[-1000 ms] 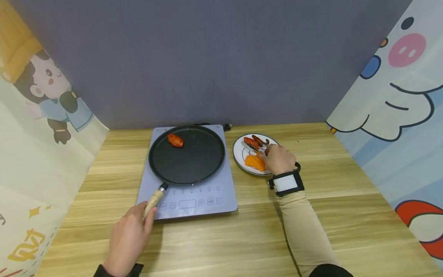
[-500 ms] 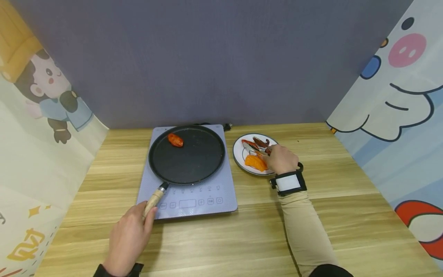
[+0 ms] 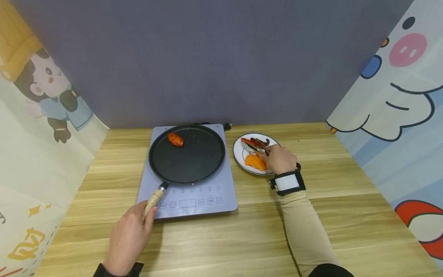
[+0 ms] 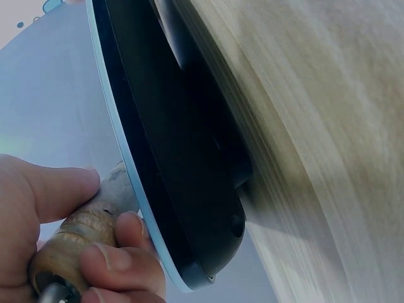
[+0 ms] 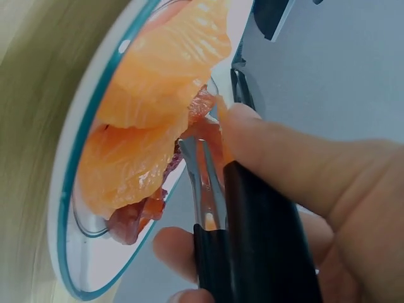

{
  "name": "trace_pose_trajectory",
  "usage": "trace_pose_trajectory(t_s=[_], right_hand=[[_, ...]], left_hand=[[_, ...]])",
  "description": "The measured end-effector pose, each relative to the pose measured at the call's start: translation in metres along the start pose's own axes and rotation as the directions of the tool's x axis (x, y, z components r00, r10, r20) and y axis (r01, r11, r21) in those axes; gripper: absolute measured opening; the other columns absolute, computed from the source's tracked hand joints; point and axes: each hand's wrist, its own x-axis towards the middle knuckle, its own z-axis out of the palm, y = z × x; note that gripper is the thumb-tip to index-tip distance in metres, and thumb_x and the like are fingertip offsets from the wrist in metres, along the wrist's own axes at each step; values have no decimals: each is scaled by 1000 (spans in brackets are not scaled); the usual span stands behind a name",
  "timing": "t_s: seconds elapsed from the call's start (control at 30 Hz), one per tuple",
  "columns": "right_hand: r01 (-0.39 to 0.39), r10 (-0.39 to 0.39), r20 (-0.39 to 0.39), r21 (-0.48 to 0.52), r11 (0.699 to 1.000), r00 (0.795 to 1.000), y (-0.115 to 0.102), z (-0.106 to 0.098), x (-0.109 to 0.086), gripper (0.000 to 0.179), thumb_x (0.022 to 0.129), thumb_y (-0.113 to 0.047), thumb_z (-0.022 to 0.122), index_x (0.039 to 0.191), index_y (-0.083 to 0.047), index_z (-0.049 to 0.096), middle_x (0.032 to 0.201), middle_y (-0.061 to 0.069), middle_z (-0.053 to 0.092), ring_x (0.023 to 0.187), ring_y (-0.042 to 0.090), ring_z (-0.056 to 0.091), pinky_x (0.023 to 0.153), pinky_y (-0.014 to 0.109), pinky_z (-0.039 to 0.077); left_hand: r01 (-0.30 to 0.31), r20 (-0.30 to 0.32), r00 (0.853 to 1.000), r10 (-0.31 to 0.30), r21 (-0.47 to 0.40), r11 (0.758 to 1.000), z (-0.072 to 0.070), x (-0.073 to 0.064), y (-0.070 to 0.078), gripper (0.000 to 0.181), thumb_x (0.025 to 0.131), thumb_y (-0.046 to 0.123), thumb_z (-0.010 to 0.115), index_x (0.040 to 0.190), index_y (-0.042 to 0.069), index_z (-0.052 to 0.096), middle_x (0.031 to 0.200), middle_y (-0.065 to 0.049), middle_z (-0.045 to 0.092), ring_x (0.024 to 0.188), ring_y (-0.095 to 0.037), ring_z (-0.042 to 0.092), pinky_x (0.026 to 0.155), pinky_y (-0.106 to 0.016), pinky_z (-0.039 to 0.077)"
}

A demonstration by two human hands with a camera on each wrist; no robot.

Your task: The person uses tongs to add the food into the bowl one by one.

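My left hand (image 3: 128, 231) grips the wooden handle (image 3: 154, 200) of a flat black frying pan (image 3: 194, 161). A reddish-brown piece like a chicken wing (image 3: 175, 140) lies at the pan's upper left. At the right, my right hand (image 3: 282, 159) holds metal tongs (image 5: 262, 221) by their black handles, over a white plate (image 3: 237, 154) with a dark rim. Orange salmon slices (image 3: 255, 162) lie on the plate's near side. Behind them are reddish food (image 3: 246, 141) and a dark, curled piece like an octopus tentacle (image 3: 266, 142). The tongs reach among these; their grip on any piece is unclear.
The pan stands on a pale induction cooker (image 3: 188, 206) with touch buttons, and its black plug and cord (image 3: 227, 126) lie behind. A grey wall (image 3: 221, 61) backs the wooden table (image 3: 207, 246). Printed cartoon panels flank both sides.
The tips of the tongs have shifted slightly over the reddish food, and more of it is covered. My right hand moved a little right, then slightly back. My left hand and the pan stayed put.
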Motion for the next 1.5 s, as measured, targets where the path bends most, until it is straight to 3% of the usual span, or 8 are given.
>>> trace_pose_trajectory(t_s=[0.13, 0.3, 0.53, 0.87, 1.07, 1.33, 1.5], right_hand=[[7, -7, 14, 10, 1000, 1000, 1, -1, 0, 30, 89, -41, 65, 90, -11, 70, 67, 8, 60, 55, 25, 55, 44, 36, 36], [0, 0, 29, 2, 1000, 1000, 5, -2, 0, 39, 88, -42, 65, 110, -9, 69, 78, 12, 64, 60, 27, 57, 46, 37, 38], [22, -22, 10, 23, 1000, 1000, 5, 0, 2, 42, 89, -41, 66, 119, -12, 68, 87, 14, 67, 62, 28, 58, 45, 37, 39], [21, -21, -5, 60, 998, 1000, 2, 0, 1, 37, 86, -44, 67, 108, -14, 71, 88, 14, 65, 67, 29, 58, 45, 36, 36], [28, -30, 25, 49, 998, 999, 4, -2, 1, 47, 88, -44, 65, 124, -13, 65, 95, 16, 66, 68, 29, 58, 46, 37, 37], [53, -53, -2, 36, 998, 999, 0, 2, 2, 33, 86, -41, 68, 101, -12, 72, 73, 9, 62, 57, 25, 54, 43, 35, 34], [45, -45, 1, 31, 999, 999, -1, 3, 1, 36, 87, -41, 68, 105, -11, 71, 76, 9, 62, 57, 25, 55, 43, 35, 35]], left_hand=[[-4, -1, 1000, 4, -2, 1000, 0, 0, 0, 29, 90, 20, 67, 103, -6, 64, 71, -9, 56, 51, -17, 45, 40, -31, 32], [5, 13, 1000, -5, 2, 1000, 1, 1, 0, 30, 90, 21, 66, 103, -6, 64, 71, -9, 56, 51, -16, 45, 40, -31, 32], [17, 19, 1000, -17, 8, 1000, 1, 1, 0, 30, 91, 22, 66, 103, -6, 64, 72, -10, 56, 51, -16, 45, 40, -31, 32], [16, 13, 1000, -16, 4, 1000, 0, 1, 1, 31, 90, 21, 67, 103, -7, 64, 72, -10, 57, 52, -18, 47, 41, -31, 33], [3, -2, 1000, -3, -4, 1000, 0, 1, 1, 28, 89, 20, 67, 101, -6, 64, 69, -8, 54, 51, -16, 44, 41, -31, 31], [7, 0, 1000, -7, -4, 1000, 0, 1, 0, 28, 89, 20, 67, 100, -6, 64, 69, -7, 54, 51, -16, 43, 41, -31, 31], [8, 6, 1000, -8, -1, 1000, 0, 1, 1, 29, 90, 20, 67, 101, -6, 64, 69, -8, 54, 51, -16, 43, 41, -30, 31]])
